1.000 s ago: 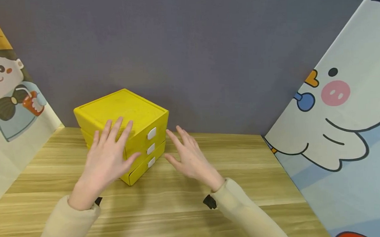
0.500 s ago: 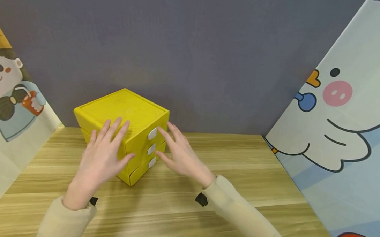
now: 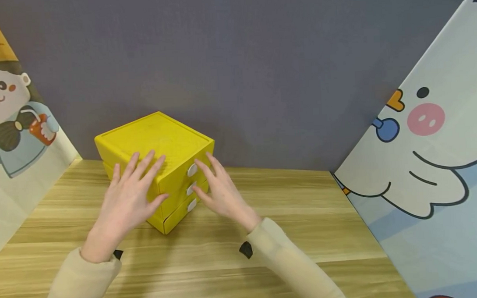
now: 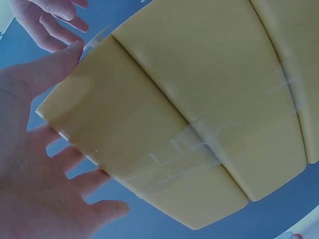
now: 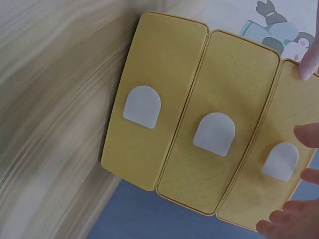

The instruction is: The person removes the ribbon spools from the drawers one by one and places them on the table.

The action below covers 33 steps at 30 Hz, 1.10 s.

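Observation:
A yellow three-drawer box stands on the wooden table, turned at an angle. Its white knobs, top, middle and bottom, face right; all drawers are closed. My left hand is spread over the box's near corner, fingertips over the top edge and thumb by the side. In the left wrist view its fingers extend past the box's top edge. My right hand is beside the drawer fronts, its fingers relaxed and apart, near the top knob. In the right wrist view its fingers come close to the top knob.
Wood-grain table extends right of the box and in front of it. A grey wall rises behind, and cartoon-printed panels flank it on the left and right. Clear tape runs across the box's side.
My right hand has moved left, from beside the box to the drawer fronts near the top knob. My left hand has shifted slightly left; the box stays put.

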Each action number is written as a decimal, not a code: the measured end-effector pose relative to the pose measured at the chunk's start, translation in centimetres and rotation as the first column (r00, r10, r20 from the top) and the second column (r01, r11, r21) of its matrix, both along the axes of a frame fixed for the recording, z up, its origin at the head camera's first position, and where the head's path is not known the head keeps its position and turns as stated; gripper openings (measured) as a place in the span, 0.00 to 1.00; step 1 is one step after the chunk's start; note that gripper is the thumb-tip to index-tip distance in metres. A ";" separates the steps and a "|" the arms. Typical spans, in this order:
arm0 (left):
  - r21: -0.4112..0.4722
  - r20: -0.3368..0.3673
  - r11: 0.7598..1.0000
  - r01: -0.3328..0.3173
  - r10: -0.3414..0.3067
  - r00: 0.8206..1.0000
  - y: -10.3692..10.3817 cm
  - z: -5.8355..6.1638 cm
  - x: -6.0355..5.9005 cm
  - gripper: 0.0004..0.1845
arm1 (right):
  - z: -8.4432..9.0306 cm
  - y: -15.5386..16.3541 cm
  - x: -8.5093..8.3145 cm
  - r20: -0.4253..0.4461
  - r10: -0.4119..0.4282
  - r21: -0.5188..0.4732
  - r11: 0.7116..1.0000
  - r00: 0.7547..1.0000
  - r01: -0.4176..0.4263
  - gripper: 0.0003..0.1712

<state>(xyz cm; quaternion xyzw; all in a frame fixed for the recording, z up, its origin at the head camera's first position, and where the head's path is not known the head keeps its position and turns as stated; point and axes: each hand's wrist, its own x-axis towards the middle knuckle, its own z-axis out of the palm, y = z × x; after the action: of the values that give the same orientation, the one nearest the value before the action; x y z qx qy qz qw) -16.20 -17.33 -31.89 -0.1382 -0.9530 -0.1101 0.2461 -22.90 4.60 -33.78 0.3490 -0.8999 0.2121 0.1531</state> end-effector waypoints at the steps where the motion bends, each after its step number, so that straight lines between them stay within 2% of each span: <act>1: 0.000 0.000 1.000 -0.001 0.001 1.000 0.0 -0.1 0.0 0.46 | -0.1 -0.1 0.0 -0.003 0.002 -0.004 1.000 1.000 -0.002 0.37; 13: 0.003 -0.008 1.000 0.000 0.001 1.000 -0.1 -0.3 0.0 0.45 | -0.8 -1.3 -0.3 -0.043 0.019 -0.061 0.998 0.999 -0.022 0.34; 17: 0.014 -0.016 1.000 0.005 -0.005 1.000 -0.1 -0.3 0.0 0.44 | -1.3 -1.6 -0.6 -0.096 0.036 -0.112 0.993 0.995 -0.046 0.31; 24: 0.043 0.020 0.999 0.016 -0.017 1.000 -0.1 -0.2 0.0 0.45 | -2.1 -2.1 -1.1 -0.209 0.053 -0.192 0.977 0.976 -0.094 0.27; 33: 0.055 0.015 0.998 0.028 -0.029 0.999 -0.1 -0.4 0.0 0.45 | -2.6 -2.6 -1.7 -0.272 0.028 -0.253 0.962 0.962 -0.100 0.21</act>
<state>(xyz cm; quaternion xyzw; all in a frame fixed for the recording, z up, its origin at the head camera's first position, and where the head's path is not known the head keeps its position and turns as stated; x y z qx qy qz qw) -16.21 -17.46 -32.31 -0.1441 -0.9495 -0.1408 0.2407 -24.56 1.97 -36.41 0.3801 -0.8228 0.2862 0.3108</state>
